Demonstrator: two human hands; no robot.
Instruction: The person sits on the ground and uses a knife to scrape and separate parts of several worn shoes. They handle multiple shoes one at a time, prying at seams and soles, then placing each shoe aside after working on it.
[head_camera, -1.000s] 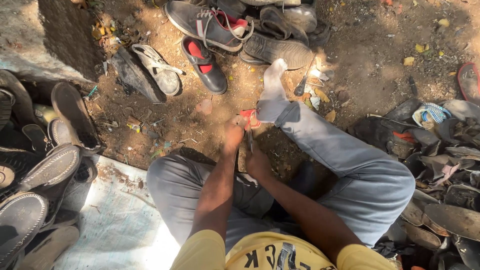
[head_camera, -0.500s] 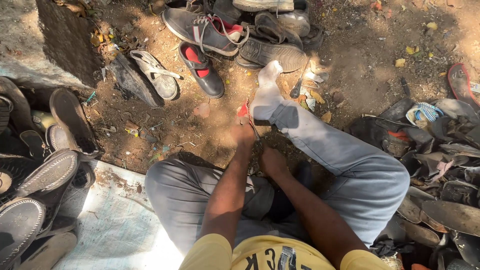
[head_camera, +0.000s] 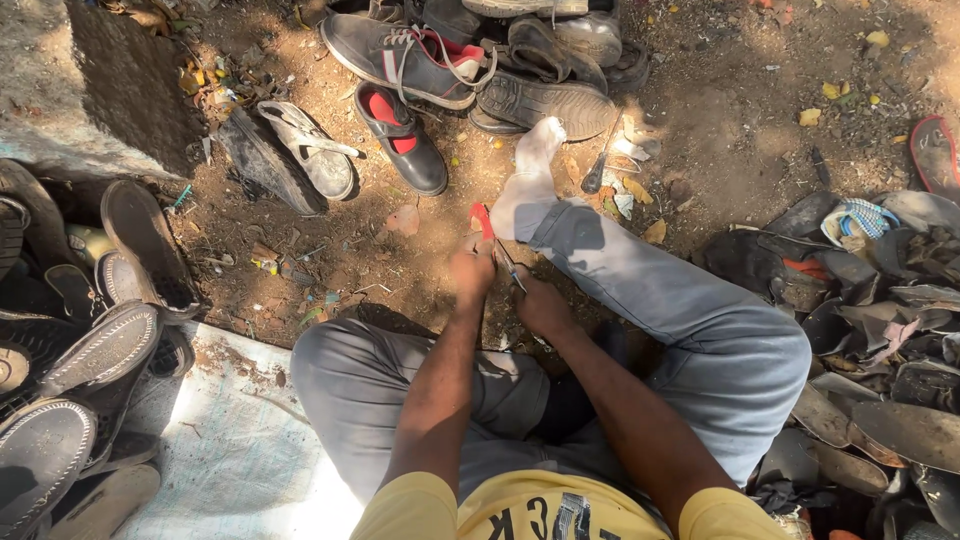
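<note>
At far left, a row of worn dark shoe soles (head_camera: 60, 400) lies beside a white woven sack sheet (head_camera: 230, 440) on the dirt ground. Further right stand a grey strapped sandal (head_camera: 310, 150) and a black shoe with a red insole (head_camera: 405, 140).

The left hand (head_camera: 470, 270) is closed in a pinch on a small flat red piece (head_camera: 482, 220), held just above the ground by the outstretched ankle. The right hand (head_camera: 540, 305) is curled shut around a thin metal tool (head_camera: 510, 270) whose tip meets that piece.

Judged from this, the work goes best with the piece gripped firmly and the tool stroked away from the fingers.

No package, label or sign shows; a heap of dark scraps (head_camera: 880, 330) lies at right.
</note>
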